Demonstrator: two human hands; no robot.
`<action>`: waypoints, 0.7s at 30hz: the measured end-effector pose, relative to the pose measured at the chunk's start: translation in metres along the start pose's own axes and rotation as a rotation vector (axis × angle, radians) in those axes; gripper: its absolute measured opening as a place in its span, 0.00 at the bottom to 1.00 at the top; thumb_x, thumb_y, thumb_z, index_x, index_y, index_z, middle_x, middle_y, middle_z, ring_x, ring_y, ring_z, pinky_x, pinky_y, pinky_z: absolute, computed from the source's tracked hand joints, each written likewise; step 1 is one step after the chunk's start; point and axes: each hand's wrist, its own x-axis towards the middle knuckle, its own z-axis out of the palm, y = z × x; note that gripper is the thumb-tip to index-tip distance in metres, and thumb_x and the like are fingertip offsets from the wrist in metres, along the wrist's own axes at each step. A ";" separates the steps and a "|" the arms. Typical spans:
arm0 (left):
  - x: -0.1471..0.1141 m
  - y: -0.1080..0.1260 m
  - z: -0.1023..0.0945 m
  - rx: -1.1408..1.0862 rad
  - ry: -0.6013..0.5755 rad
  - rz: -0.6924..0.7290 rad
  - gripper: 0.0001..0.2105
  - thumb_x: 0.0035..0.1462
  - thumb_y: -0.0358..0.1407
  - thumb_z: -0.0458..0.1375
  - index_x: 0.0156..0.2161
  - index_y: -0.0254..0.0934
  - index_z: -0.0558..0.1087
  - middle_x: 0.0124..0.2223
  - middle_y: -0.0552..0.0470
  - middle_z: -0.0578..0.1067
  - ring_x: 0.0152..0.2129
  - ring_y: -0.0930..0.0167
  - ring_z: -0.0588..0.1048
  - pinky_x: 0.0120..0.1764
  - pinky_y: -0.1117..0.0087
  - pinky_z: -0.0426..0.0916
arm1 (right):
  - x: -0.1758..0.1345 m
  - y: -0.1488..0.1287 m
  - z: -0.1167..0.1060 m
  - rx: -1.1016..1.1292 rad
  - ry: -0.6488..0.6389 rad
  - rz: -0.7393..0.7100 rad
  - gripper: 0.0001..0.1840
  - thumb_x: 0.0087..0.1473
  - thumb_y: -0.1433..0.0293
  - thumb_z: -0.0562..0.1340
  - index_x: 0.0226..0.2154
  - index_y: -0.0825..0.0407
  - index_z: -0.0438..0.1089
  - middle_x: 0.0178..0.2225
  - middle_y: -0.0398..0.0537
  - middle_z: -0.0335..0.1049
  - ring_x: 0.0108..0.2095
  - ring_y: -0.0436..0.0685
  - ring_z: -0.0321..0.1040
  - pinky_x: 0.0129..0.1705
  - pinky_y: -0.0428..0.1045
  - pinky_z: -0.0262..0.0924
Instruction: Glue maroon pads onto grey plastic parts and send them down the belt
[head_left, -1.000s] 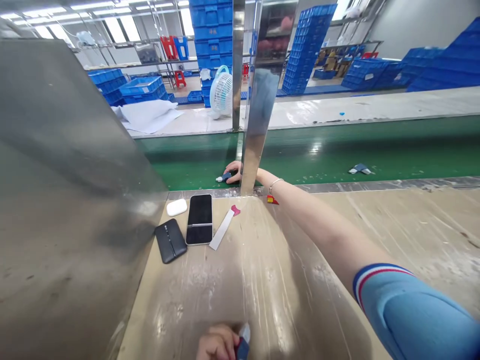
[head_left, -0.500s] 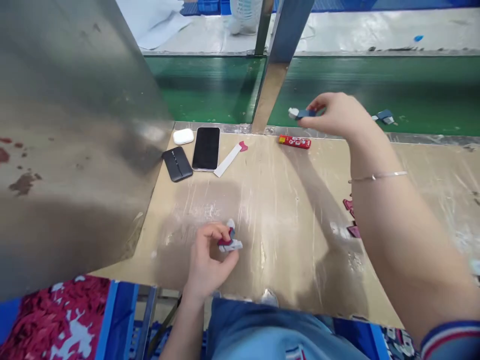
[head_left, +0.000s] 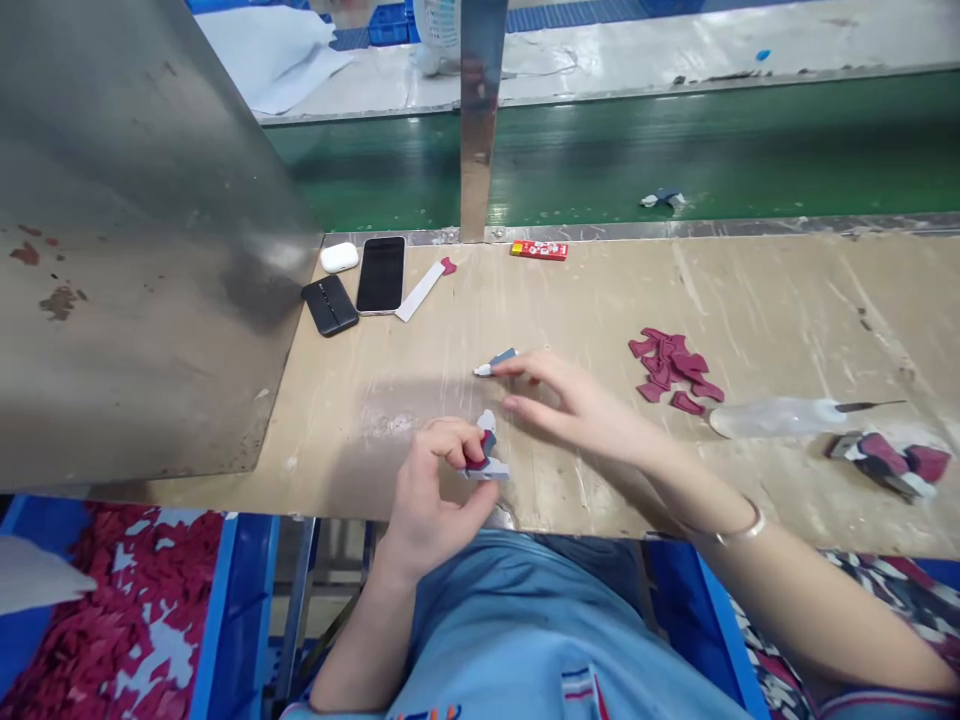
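Observation:
My left hand (head_left: 442, 480) is closed over the near middle of the board, pinching a small layered piece (head_left: 489, 443) of pale grey, dark blue and maroon parts between thumb and fingers. Just beyond it is my right hand (head_left: 562, 400), its thumb and index finger apart. A small blue-grey and white piece (head_left: 498, 361) lies at the far side of the right index fingertip, and I cannot tell whether the finger presses on it. Loose maroon pieces (head_left: 671, 365) are heaped to the right of this hand.
A translucent bottle with a thin dark tip (head_left: 784, 416) lies right, near assembled pieces (head_left: 892, 462). Phone (head_left: 381, 275), black case (head_left: 330, 305), white case (head_left: 339, 257) and red packet (head_left: 538, 250) sit farther back. A metal panel (head_left: 150, 250) stands left; another piece (head_left: 662, 200) lies on the green belt (head_left: 735, 150).
My right hand has come back from over the green belt to beside my left hand, bringing the blue-grey and white piece to the board. My left hand keeps its pinch. The view has shifted.

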 end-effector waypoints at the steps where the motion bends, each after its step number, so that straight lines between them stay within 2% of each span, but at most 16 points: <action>1: 0.001 0.002 0.003 -0.017 -0.017 0.015 0.20 0.53 0.19 0.62 0.42 0.44 0.61 0.36 0.58 0.73 0.37 0.71 0.79 0.43 0.69 0.79 | -0.015 -0.007 0.005 0.176 -0.009 0.029 0.20 0.72 0.56 0.63 0.60 0.46 0.76 0.55 0.53 0.80 0.54 0.62 0.79 0.59 0.61 0.76; 3: 0.002 0.006 0.010 -0.055 -0.045 0.053 0.20 0.53 0.19 0.63 0.43 0.44 0.62 0.38 0.57 0.72 0.38 0.70 0.80 0.43 0.68 0.80 | -0.040 -0.018 0.017 0.438 -0.030 0.069 0.20 0.73 0.56 0.63 0.62 0.44 0.75 0.56 0.51 0.80 0.52 0.58 0.81 0.54 0.55 0.80; 5: 0.003 0.009 0.017 -0.097 -0.061 0.080 0.21 0.53 0.19 0.64 0.44 0.44 0.62 0.40 0.56 0.72 0.39 0.70 0.81 0.44 0.69 0.82 | -0.060 -0.022 0.027 0.589 0.009 0.083 0.19 0.73 0.56 0.65 0.60 0.44 0.77 0.51 0.50 0.83 0.46 0.56 0.83 0.46 0.50 0.81; 8: 0.002 0.011 0.027 -0.095 -0.059 0.099 0.22 0.54 0.19 0.66 0.45 0.43 0.63 0.45 0.53 0.73 0.44 0.69 0.83 0.45 0.68 0.82 | -0.077 -0.023 0.040 0.681 0.216 0.066 0.16 0.71 0.55 0.68 0.53 0.45 0.80 0.45 0.49 0.85 0.38 0.54 0.84 0.39 0.46 0.81; 11: 0.001 0.010 0.031 -0.035 -0.052 0.140 0.22 0.55 0.22 0.70 0.47 0.43 0.64 0.47 0.52 0.75 0.47 0.68 0.82 0.49 0.66 0.82 | -0.087 -0.024 0.047 0.639 0.427 0.008 0.11 0.69 0.57 0.70 0.49 0.43 0.83 0.48 0.50 0.85 0.47 0.57 0.85 0.47 0.48 0.82; 13: 0.000 0.007 0.032 -0.023 -0.059 0.155 0.25 0.53 0.24 0.72 0.48 0.43 0.65 0.47 0.53 0.76 0.46 0.68 0.82 0.49 0.66 0.82 | -0.093 -0.025 0.047 0.585 0.504 -0.033 0.09 0.69 0.62 0.71 0.50 0.40 0.83 0.47 0.48 0.86 0.50 0.57 0.84 0.52 0.49 0.82; 17: -0.007 0.007 0.036 -0.080 -0.163 0.031 0.30 0.52 0.22 0.71 0.54 0.44 0.65 0.49 0.51 0.77 0.46 0.67 0.82 0.46 0.67 0.80 | -0.104 -0.023 0.042 0.527 0.554 -0.060 0.11 0.69 0.66 0.70 0.53 0.38 0.83 0.47 0.47 0.86 0.49 0.58 0.84 0.50 0.50 0.83; 19: -0.009 0.008 0.038 -0.101 -0.221 -0.058 0.30 0.54 0.24 0.70 0.58 0.45 0.65 0.50 0.49 0.78 0.46 0.66 0.82 0.47 0.66 0.80 | -0.110 -0.020 0.037 0.511 0.568 -0.045 0.11 0.69 0.66 0.70 0.52 0.38 0.83 0.47 0.47 0.86 0.48 0.58 0.85 0.50 0.50 0.83; 21: -0.008 0.007 0.038 -0.053 -0.263 -0.086 0.30 0.56 0.26 0.70 0.60 0.45 0.66 0.50 0.48 0.79 0.47 0.65 0.82 0.49 0.64 0.80 | -0.114 -0.016 0.033 0.485 0.587 -0.022 0.10 0.69 0.65 0.71 0.51 0.38 0.83 0.46 0.45 0.86 0.47 0.58 0.85 0.50 0.50 0.82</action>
